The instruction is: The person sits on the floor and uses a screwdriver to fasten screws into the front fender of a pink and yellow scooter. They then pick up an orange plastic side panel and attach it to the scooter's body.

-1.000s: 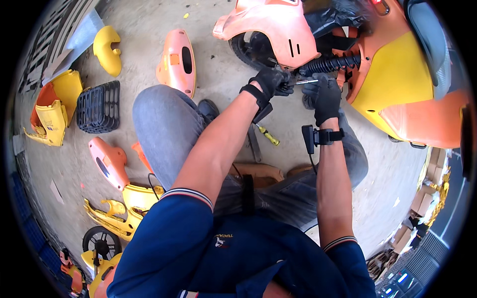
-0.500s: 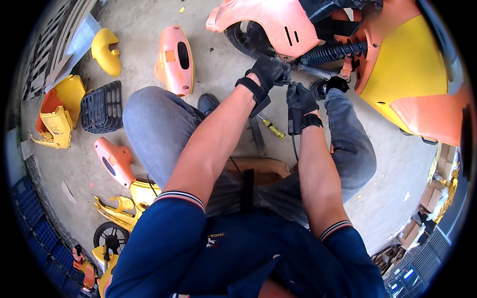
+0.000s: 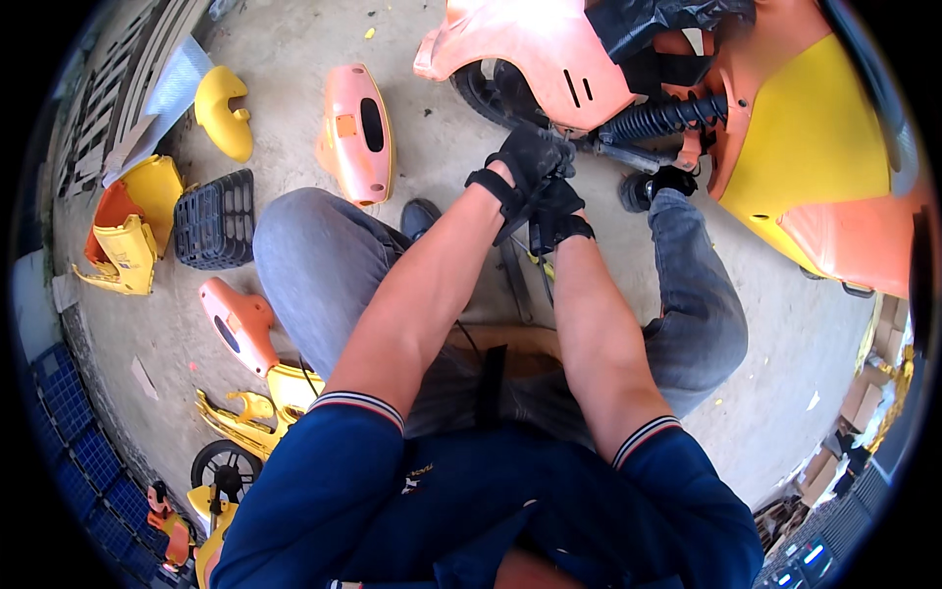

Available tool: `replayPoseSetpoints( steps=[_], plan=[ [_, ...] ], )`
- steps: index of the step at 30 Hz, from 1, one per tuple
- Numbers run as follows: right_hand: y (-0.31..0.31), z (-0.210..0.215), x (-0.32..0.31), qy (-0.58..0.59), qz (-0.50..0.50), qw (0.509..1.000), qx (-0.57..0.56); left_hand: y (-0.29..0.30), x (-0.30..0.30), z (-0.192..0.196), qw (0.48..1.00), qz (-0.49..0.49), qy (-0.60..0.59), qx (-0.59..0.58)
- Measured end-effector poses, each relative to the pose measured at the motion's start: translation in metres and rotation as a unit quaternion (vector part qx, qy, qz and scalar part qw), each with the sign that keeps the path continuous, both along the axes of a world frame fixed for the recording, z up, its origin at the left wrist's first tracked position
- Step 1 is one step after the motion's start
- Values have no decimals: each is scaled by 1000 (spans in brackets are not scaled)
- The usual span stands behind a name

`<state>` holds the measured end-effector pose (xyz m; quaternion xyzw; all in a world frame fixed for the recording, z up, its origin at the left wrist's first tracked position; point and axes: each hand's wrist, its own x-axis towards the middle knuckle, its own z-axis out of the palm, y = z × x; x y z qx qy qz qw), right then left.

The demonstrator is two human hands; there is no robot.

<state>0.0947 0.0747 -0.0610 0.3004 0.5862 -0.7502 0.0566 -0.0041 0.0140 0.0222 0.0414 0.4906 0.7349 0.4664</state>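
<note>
Both gloved hands meet at the far centre, below the orange scooter (image 3: 549, 59). Left hand (image 3: 530, 157) is curled closed at the black coil shock absorber (image 3: 662, 118); grip contents unclear. Right hand (image 3: 557, 211), beneath it, mostly hidden; openness cannot be told. Orange panel (image 3: 358, 133) lies far left.

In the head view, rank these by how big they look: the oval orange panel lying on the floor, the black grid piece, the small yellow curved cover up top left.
1. Oval orange panel, largest.
2. Black grid piece, close behind; it lies nearer the picture's rim, where the fisheye distorts, so that gap is unsure.
3. Yellow curved cover, clearly smallest.
</note>
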Motion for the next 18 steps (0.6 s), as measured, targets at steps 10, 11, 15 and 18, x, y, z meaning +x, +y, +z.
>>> replayPoseSetpoints(
  steps=[10, 11, 15, 18],
  plan=[
    [15, -27, 11, -69, 158, 915, 364, -7, -5, -3, 999, -34, -3, 23],
    [22, -31, 25, -66, 157, 906, 388, -7, -5, -3, 999, -33, -12, 11],
    [46, -2, 67, -57, 132, 809, 569, -7, -5, -4, 999, -36, -16, 18],
    [62, 67, 63, -11, -319, 944, 79, -10, -5, 0, 996, -75, -6, -47]
  ],
)
